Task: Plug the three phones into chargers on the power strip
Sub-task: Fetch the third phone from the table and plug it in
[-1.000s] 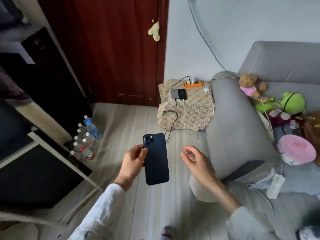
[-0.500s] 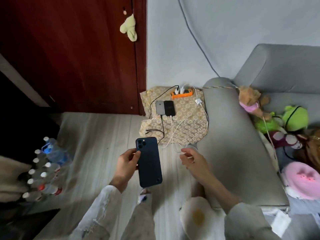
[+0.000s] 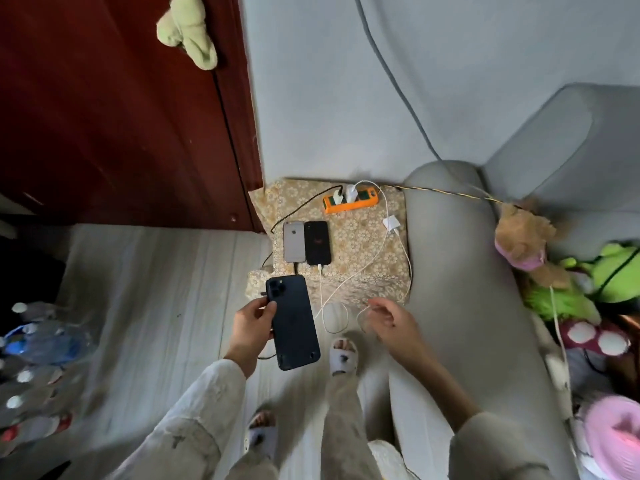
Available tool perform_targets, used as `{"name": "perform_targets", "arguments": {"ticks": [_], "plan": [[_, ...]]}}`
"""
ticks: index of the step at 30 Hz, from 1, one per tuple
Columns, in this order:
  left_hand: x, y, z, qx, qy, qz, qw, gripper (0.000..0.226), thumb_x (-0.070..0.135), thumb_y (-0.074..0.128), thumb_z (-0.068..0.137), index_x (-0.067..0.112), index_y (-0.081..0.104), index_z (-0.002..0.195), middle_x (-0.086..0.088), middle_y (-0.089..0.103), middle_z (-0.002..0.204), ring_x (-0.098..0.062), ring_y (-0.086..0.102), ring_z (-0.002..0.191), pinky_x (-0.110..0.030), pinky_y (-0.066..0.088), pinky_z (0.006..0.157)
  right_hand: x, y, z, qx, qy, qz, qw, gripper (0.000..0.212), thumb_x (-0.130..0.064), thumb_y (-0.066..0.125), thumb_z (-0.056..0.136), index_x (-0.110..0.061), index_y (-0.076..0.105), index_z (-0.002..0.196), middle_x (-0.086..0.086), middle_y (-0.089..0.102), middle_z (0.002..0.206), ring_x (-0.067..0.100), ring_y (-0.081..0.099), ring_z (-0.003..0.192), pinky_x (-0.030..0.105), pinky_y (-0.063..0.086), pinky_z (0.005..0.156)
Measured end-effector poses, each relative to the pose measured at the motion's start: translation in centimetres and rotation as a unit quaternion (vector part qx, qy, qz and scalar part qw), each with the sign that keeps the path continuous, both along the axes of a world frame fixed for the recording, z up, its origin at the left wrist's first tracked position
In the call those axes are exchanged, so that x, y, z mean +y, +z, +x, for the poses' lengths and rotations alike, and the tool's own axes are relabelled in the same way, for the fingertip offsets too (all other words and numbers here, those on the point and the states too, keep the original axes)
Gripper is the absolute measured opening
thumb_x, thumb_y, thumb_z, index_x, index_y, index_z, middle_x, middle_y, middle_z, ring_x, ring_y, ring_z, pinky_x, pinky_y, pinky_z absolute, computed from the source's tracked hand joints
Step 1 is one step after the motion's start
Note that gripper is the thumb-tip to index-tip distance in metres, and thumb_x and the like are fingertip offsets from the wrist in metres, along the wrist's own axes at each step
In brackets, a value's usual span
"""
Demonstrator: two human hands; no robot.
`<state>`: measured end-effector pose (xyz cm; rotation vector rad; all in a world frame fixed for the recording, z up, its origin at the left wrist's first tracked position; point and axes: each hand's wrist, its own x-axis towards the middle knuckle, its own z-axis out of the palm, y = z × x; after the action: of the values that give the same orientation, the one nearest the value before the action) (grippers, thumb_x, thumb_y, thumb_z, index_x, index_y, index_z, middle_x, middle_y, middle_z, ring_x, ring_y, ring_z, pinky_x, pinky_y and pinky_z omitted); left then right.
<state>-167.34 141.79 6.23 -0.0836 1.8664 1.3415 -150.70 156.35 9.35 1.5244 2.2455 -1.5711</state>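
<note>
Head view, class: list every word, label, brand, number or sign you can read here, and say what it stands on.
No readable words or numbers.
Silver phone: a logo mark on its back, no lettering.
Black phone: a faint reddish mark, too blurred to read.
Dark blue phone in the left hand: no legible text.
Orange power strip: markings too small.
Water bottles: labels blurred.

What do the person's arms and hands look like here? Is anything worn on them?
Both hands are bare: no gloves, rings or watch show on the left hand or the right hand. The left sleeve is pale off-white, crinkled cloth with small dark marks, ending at the wrist. The right sleeve is the same pale cloth, pushed up so the forearm is uncovered.
</note>
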Motion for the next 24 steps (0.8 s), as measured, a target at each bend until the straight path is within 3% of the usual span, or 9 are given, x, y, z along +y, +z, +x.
{"name": "perform_targets", "arguments": {"ticks": [5, 9, 12, 17, 21, 24], "plan": [[9.4, -5.4, -1.0, -0.019, 0.027, -0.057, 0.998, 0.014, 0.008, 0.046, 0.094, 0.009, 0.056, 0.103, -0.006, 0.060, 0.080, -0.016, 0.055, 0.067, -0.031, 0.049, 0.065, 11.7, -5.4, -1.4, -0.029, -0.004, -0.034, 0.999, 0.034, -0.023, 0.053, 0.092, -0.010, 0.055, 0.122, 0.004, 0.061, 0.111, 0.015, 0.057, 0.094, 0.034, 0.049, 0.086], [16.3, -10.2, -1.5, -0.059, 0.042, -0.104, 0.992, 0.022, 0.011, 0.046, 0.094, 0.004, 0.055, 0.113, -0.006, 0.061, 0.080, -0.025, 0.054, 0.076, -0.043, 0.049, 0.079, 20.7, -10.4, -2.4, -0.079, 0.012, -0.038, 0.996, 0.036, -0.029, 0.050, 0.092, -0.013, 0.054, 0.124, 0.007, 0.062, 0.119, 0.021, 0.059, 0.101, 0.039, 0.050, 0.089], [21.2, -13.6, -2.3, -0.055, 0.034, -0.133, 0.989, 0.027, 0.012, 0.046, 0.094, 0.003, 0.053, 0.118, -0.010, 0.062, 0.092, -0.028, 0.056, 0.085, -0.046, 0.050, 0.085, 26.1, -14.4, -3.7, -0.116, 0.008, -0.033, 0.993, 0.036, -0.023, 0.048, 0.094, -0.010, 0.051, 0.127, 0.011, 0.061, 0.122, 0.025, 0.060, 0.104, 0.036, 0.046, 0.089], [27.0, -19.2, -3.6, -0.006, 0.008, -0.170, 0.985, 0.023, 0.012, 0.046, 0.094, 0.006, 0.055, 0.114, -0.007, 0.060, 0.098, -0.019, 0.057, 0.074, -0.035, 0.052, 0.069, 31.9, -20.9, -6.1, -0.124, 0.001, 0.048, 0.991, 0.034, -0.008, 0.047, 0.092, -0.003, 0.051, 0.125, 0.017, 0.055, 0.124, 0.025, 0.057, 0.109, 0.026, 0.043, 0.087], [29.9, -22.8, -5.0, -0.004, 0.000, -0.187, 0.982, 0.025, 0.018, 0.050, 0.092, 0.011, 0.057, 0.115, -0.009, 0.066, 0.106, -0.030, 0.062, 0.095, -0.049, 0.055, 0.084, 34.5, -25.7, -7.8, -0.155, 0.033, 0.045, 0.986, 0.038, -0.016, 0.056, 0.089, -0.004, 0.049, 0.124, 0.017, 0.053, 0.125, 0.029, 0.055, 0.110, 0.037, 0.046, 0.095], [31.3, -24.8, -5.9, -0.016, -0.007, -0.196, 0.981, 0.023, 0.019, 0.051, 0.092, 0.014, 0.057, 0.113, -0.008, 0.065, 0.104, -0.031, 0.062, 0.098, -0.050, 0.054, 0.086, 35.3, -27.5, -8.8, -0.171, 0.048, 0.063, 0.982, 0.052, -0.023, 0.062, 0.086, -0.003, 0.043, 0.129, 0.017, 0.047, 0.127, 0.030, 0.046, 0.117, 0.035, 0.036, 0.102]]}}
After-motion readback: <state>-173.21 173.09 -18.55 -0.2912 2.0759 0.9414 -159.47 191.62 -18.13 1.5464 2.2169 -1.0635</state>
